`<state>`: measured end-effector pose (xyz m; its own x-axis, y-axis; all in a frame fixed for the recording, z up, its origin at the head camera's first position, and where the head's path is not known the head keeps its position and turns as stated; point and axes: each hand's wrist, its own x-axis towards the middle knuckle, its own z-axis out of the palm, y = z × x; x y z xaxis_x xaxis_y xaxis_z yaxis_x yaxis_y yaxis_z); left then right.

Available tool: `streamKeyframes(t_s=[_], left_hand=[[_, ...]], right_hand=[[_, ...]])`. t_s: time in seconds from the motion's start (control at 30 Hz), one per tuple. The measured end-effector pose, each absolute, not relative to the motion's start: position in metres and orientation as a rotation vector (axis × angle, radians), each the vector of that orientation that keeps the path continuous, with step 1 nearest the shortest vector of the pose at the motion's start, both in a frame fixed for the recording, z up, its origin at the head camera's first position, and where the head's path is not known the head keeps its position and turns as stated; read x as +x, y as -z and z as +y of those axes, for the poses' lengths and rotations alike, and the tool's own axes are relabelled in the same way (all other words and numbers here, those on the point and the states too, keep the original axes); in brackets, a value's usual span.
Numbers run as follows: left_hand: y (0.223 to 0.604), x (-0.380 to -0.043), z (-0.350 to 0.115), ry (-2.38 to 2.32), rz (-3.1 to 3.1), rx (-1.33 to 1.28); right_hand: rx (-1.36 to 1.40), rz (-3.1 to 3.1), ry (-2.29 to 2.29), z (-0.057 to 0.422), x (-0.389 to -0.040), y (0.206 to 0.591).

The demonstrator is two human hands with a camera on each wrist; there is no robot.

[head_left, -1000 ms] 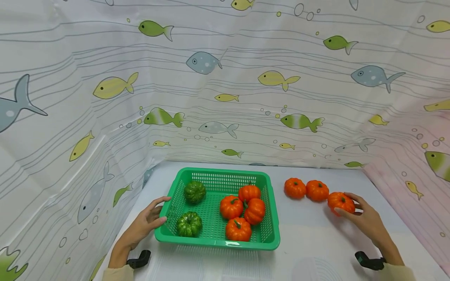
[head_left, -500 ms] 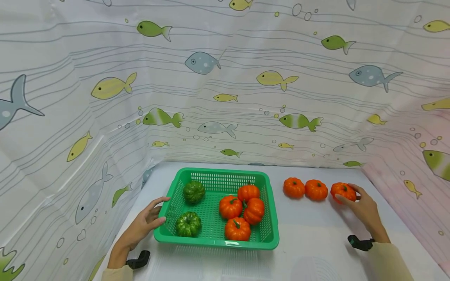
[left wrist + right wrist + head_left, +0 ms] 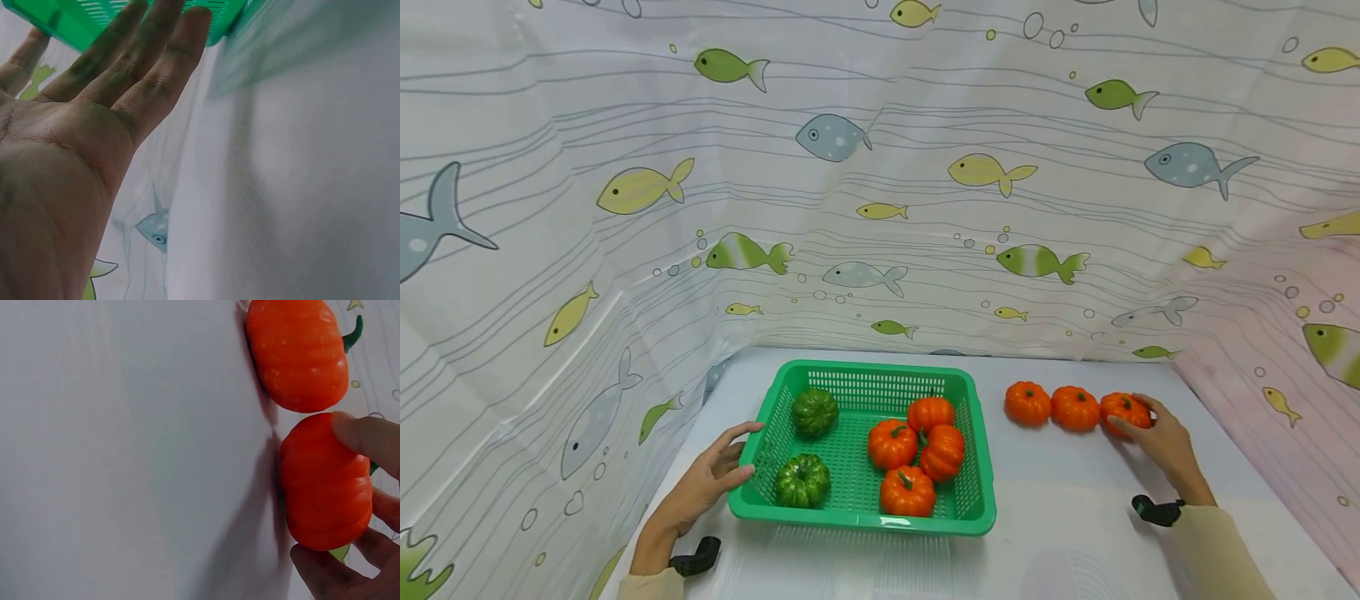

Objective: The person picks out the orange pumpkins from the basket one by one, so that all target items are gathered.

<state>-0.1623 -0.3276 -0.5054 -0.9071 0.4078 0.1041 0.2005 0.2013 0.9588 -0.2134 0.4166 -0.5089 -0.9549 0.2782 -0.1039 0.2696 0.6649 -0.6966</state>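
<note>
My right hand (image 3: 1168,442) holds a small orange pumpkin (image 3: 1122,415) between thumb and fingers, at the right end of a row. Beside it on the table sit the middle orange pumpkin (image 3: 1076,408) and the left orange pumpkin (image 3: 1027,403). In the right wrist view the held pumpkin (image 3: 325,494) stands next to its neighbour (image 3: 297,353), nearly touching. My left hand (image 3: 700,483) rests its fingers at the left side of a green plastic basket (image 3: 865,520); the left wrist view shows these fingers (image 3: 165,72) extended against the basket wall (image 3: 75,28).
Inside the basket, two green pumpkins (image 3: 802,481) lie on the left and several orange pumpkins (image 3: 907,492) on the right. A fish-patterned curtain (image 3: 880,183) surrounds the white table (image 3: 1052,517) at the back and sides.
My right hand has moved the orange pumpkin away from me, then left, against the other two in the row. The left hand and basket have stayed in place.
</note>
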Motion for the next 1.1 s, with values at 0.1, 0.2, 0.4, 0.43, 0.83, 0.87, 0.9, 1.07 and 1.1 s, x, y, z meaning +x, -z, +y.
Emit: streamKeyframes(t_s=[0.1,0.2,0.4,0.43,0.83,0.87,0.9,1.07,1.1], left_hand=[[0.506,-0.162,-0.327,-1.794,2.300,0.577],[0.506,-0.162,-0.328,-1.794,2.305,0.573],[0.504,-0.160,-0.327,-1.797,2.304,0.559],[0.503,-0.160,-0.327,-1.796,2.303,0.558],[0.501,-0.161,-0.326,-1.807,2.280,0.560],[0.501,-0.160,-0.326,-1.805,2.282,0.557],[0.501,-0.160,-0.326,-1.804,2.284,0.555],[0.501,-0.160,-0.326,-1.800,2.290,0.548],[0.501,-0.160,-0.326,-1.800,2.289,0.549]], right_hand=[[-0.455,-2.879,-1.200,0.418,-0.214,0.509],[-0.437,-2.901,-1.204,0.418,-0.215,0.508],[-0.401,-2.893,-1.190,0.418,-0.214,0.504],[-0.401,-2.882,-1.180,0.417,-0.214,0.503],[-0.204,-2.761,-1.009,0.389,-0.215,0.460],[-0.180,-2.750,-1.012,0.384,-0.216,0.456],[-0.159,-2.739,-1.007,0.379,-0.217,0.452],[-0.009,-2.717,-1.003,0.353,-0.219,0.433],[0.020,-2.719,-0.999,0.347,-0.218,0.430]])
